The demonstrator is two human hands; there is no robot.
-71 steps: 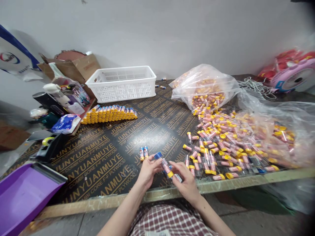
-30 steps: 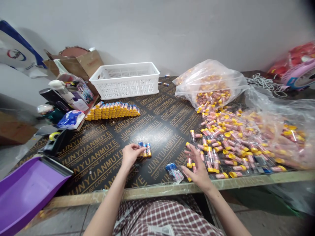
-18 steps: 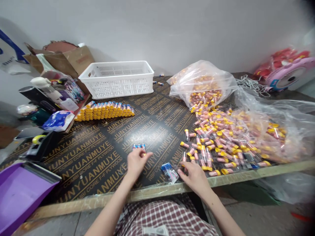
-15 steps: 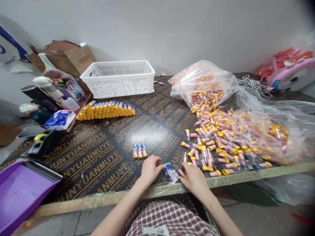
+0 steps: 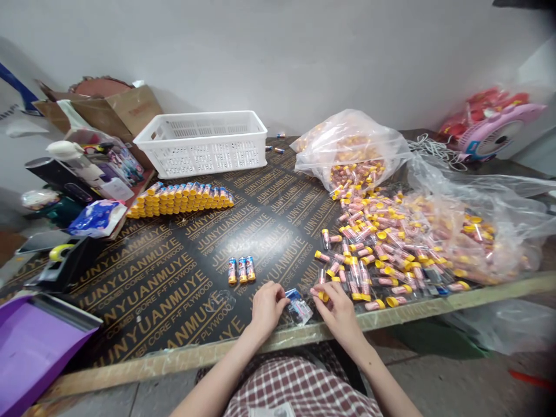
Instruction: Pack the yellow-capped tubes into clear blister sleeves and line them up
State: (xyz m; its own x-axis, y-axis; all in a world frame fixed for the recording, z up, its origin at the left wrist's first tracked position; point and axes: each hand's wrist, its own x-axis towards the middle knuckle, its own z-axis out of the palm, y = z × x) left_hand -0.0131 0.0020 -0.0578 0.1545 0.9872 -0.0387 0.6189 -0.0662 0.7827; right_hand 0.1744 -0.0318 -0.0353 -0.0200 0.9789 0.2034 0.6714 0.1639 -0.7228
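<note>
My right hand (image 5: 339, 310) pinches a small clear tube with a yellow cap and pink contents (image 5: 320, 295), just above the table's front edge. My left hand (image 5: 267, 308) is closed, thumb against fingers, at the edge of a small pile of blue printed plastic sleeves (image 5: 299, 310). Whether a sleeve is between its fingertips is hidden. Ahead of my left hand lie three blue-wrapped tubes (image 5: 242, 270) side by side, yellow ends toward me. A large heap of unwrapped pink tubes (image 5: 377, 246) spreads to the right of my right hand.
Stacked blue-wrapped tubes (image 5: 182, 200) form a low row before a white plastic basket (image 5: 204, 153). Clear bags (image 5: 351, 145) of tubes stand behind the heap. A purple dustpan (image 5: 39, 353), tape dispenser (image 5: 65, 260) and bottles are at left; a pink fan (image 5: 499, 136) is at far right.
My right hand has lifted a yellow-capped tube slightly from beside the sleeves. My left fingers have curled closer together at the sleeves' edge. The whole view has shifted a little.
</note>
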